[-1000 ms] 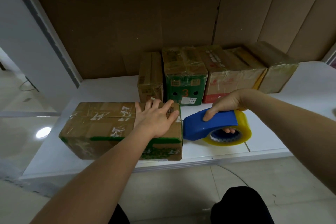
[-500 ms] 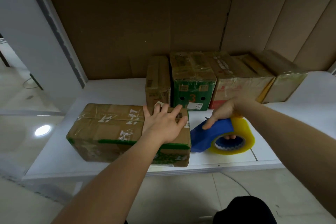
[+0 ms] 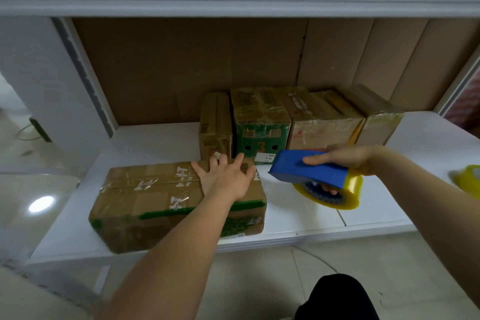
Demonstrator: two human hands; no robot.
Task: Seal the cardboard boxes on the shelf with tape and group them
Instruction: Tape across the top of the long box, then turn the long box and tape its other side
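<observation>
Fingers of left hand (image 3: pixel 224 180) spread flat on one large box (image 3: pixel 166 202), lower centre. Right hand (image 3: pixel 345 157) grips one blue tape dispenser (image 3: pixel 310 171) (yellow roll fitted) right of it. Boxes grouped at frame centre: apparently five (image 3: pixel 259 122). Second roll (image 3: pixel 467 180) at right edge, blurred.

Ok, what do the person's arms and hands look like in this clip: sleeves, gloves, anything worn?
Both forearms are bare as far as the frame shows: no sleeves in view. The left hand and right hand wear no gloves, and no watch, ring or wristband is visible. A dark garment shows at the bottom edge.
</observation>
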